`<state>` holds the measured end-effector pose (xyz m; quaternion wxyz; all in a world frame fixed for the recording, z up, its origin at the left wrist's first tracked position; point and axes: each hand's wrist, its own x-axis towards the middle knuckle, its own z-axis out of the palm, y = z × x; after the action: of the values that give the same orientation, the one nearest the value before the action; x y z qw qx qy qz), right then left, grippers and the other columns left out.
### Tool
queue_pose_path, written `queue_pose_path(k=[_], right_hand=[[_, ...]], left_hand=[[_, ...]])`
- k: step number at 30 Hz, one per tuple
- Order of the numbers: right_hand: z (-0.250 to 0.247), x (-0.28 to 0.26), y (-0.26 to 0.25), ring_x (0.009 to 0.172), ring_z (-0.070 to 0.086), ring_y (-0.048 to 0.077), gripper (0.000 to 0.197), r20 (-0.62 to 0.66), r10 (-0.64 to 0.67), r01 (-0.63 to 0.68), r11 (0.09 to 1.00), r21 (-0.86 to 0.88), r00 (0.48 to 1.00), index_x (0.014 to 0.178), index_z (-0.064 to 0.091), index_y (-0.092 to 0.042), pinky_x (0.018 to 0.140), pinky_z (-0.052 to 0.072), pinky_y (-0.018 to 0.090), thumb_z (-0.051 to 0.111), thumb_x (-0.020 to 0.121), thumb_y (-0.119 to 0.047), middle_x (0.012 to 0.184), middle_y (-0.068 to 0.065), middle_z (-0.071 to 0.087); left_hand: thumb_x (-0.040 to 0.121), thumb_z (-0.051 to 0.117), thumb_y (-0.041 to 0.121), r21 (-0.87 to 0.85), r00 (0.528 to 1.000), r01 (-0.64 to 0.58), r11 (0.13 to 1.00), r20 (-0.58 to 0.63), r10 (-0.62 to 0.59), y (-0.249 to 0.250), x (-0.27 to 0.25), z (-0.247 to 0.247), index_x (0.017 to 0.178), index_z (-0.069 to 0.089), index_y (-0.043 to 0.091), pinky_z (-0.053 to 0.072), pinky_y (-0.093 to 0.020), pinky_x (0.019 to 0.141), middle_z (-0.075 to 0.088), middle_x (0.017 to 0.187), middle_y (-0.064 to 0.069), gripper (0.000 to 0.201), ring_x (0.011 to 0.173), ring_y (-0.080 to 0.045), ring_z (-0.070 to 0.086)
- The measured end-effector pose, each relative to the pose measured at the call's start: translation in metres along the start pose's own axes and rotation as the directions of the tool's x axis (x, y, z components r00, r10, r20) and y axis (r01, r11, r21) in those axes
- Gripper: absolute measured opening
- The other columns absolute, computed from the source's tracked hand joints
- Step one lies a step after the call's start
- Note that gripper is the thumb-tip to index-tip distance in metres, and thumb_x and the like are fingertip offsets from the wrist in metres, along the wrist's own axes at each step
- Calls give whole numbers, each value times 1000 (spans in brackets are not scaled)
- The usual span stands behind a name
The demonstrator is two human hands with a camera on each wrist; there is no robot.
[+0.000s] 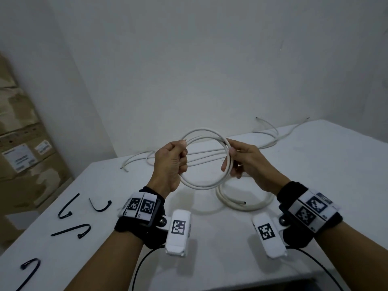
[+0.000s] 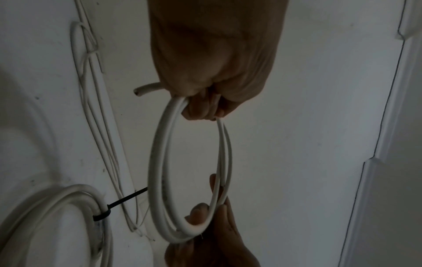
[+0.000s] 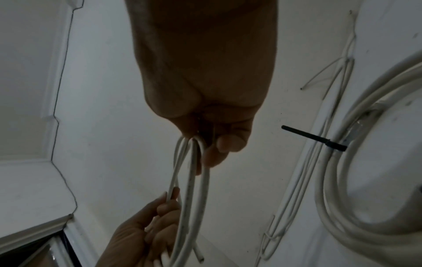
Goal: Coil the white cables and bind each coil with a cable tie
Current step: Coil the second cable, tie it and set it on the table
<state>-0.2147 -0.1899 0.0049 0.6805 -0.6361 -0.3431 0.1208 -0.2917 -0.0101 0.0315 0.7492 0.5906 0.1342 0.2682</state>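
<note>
A white cable coil (image 1: pixel 204 131) of a few loops hangs in the air above the white table (image 1: pixel 315 164). My left hand (image 1: pixel 171 162) grips its left side in a fist, and a short cut end (image 2: pixel 146 89) sticks out beside the fist. My right hand (image 1: pixel 241 160) pinches the right side of the coil (image 3: pixel 191 180) between thumb and fingers. Below my right hand a second white coil (image 1: pixel 245 201) lies on the table, bound with a black cable tie (image 2: pixel 114 207) whose tail (image 3: pixel 306 135) sticks out.
Several loose black cable ties (image 1: pixel 69 206) lie on the table at the left front. More uncoiled white cables (image 1: pixel 266 135) stretch across the far side near the wall. Cardboard boxes (image 1: pixel 25 148) stand to the left of the table.
</note>
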Motion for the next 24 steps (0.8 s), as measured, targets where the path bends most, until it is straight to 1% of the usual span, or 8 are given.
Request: queue_pose_path(k=[2,3,6,9,11,14,20,24], right_hand=[[-2,3,3,67,55,19,30,-36,-1,0,999,-39,999,116,62,-24,56,39,26,39,100,-12,70,5,68],[-3,5,5,70,57,20,29,-57,10,-11,1000,-20,998,109,63,-23,58,41,27,40,99,-9,71,5,67],[-4,7,9,63,63,21,26,-118,39,-27,995,100,992,103,62,-16,56,47,28,39,98,-5,74,8,65],[3,9,11,56,62,22,25,-196,57,-15,978,208,979,99,59,-13,59,50,33,35,102,-11,66,8,60],[9,11,10,49,60,21,27,-263,69,-6,972,234,962,92,57,-11,55,49,33,34,103,-20,62,8,56],[13,13,9,42,53,18,28,-346,24,39,984,174,938,83,50,-9,39,43,24,34,103,-20,63,10,53],[6,14,9,43,54,16,28,-335,76,20,961,275,939,88,55,-3,39,41,23,36,103,-18,66,9,57],[2,12,9,43,48,16,27,-293,-5,91,956,279,956,82,56,-9,40,38,24,41,101,-19,65,7,56]], left_hand=[[93,57,8,35,1000,-18,999,13,18,-2,3,4,82,57,10,22,-16,36,45,61,-2,12,36,-5,26],[93,57,8,57,999,-31,998,22,30,-4,4,5,83,58,10,22,-16,37,45,62,-2,11,36,-5,26],[93,58,7,99,996,-81,992,48,76,-7,8,10,84,61,10,22,-18,38,45,63,-3,10,38,-6,27],[93,58,7,119,993,-114,986,57,108,-9,10,15,83,61,10,23,-17,38,44,63,-3,11,37,-6,28],[93,58,6,132,990,-135,982,66,128,-10,10,19,82,62,10,23,-17,38,43,62,-4,12,37,-5,28],[93,58,6,138,984,-169,976,84,159,-13,9,23,80,62,10,24,-17,38,43,61,-3,14,37,-5,28],[94,57,6,144,973,-213,967,126,195,-12,9,25,85,63,8,24,-16,37,43,60,-2,11,37,-5,28],[95,56,6,147,966,-249,957,107,235,-11,9,26,84,62,10,24,-18,39,45,57,2,13,39,-5,29]])
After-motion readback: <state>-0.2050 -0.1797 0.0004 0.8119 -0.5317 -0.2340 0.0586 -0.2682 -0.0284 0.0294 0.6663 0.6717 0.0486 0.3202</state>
